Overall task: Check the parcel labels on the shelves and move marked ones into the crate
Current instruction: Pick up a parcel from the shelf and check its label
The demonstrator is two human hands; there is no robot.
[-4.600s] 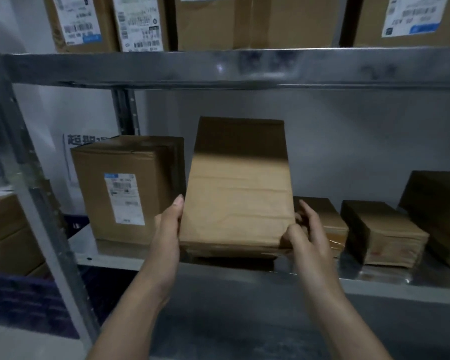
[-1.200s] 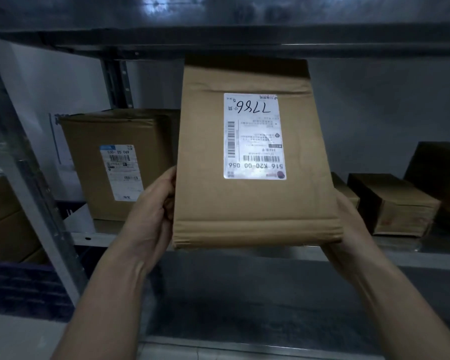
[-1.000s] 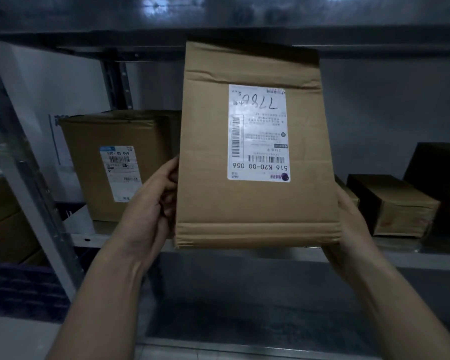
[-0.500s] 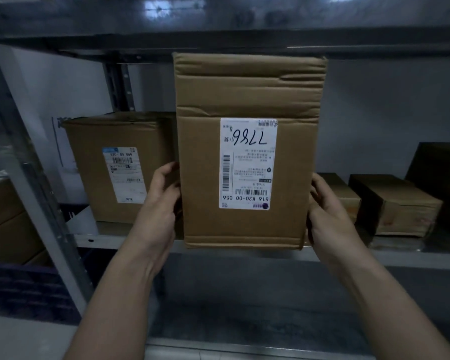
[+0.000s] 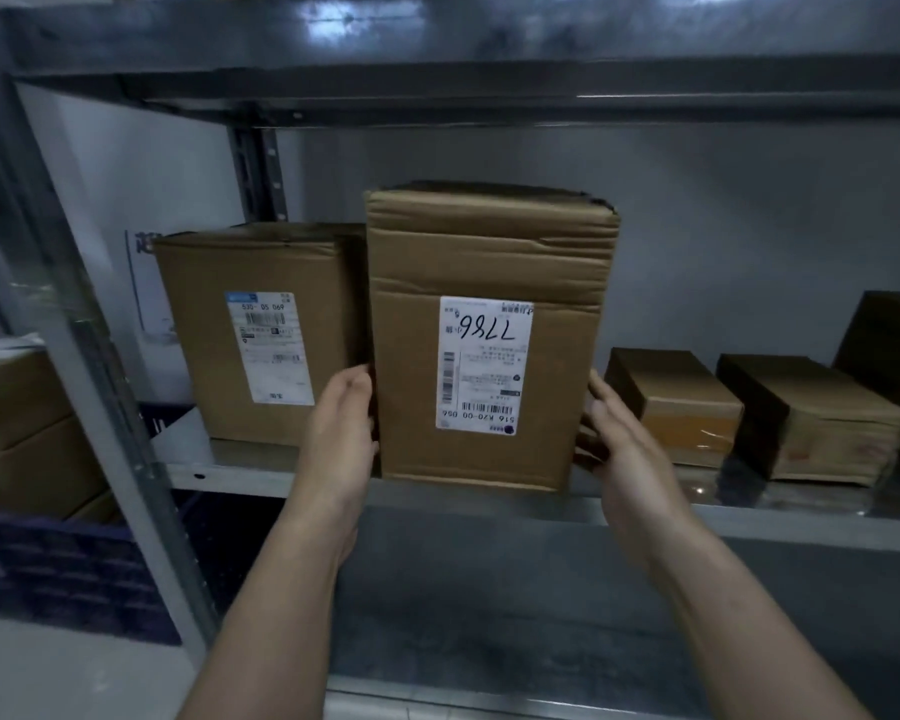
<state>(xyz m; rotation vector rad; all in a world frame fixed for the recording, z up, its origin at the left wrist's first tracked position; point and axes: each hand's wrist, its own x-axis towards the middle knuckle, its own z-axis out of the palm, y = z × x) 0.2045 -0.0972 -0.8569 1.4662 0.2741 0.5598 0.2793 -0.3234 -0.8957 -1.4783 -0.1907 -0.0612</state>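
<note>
A dark blue crate (image 5: 63,574) sits low at the far left, beyond the rack post. On the shelf (image 5: 801,504) stands a labelled carton (image 5: 261,335). Beside it, the left hand (image 5: 341,428) reaches up, fingers straight and flat against the parcel's (image 5: 489,407) left side. The parcel stands upright at the shelf's front edge, its label (image 5: 484,366) upside down. The right hand (image 5: 624,449) presses its right side, fingers extended, not curled round it. Two small boxes (image 5: 676,402) lie further right.

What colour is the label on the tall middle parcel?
The label is white with black print, head view.
</note>
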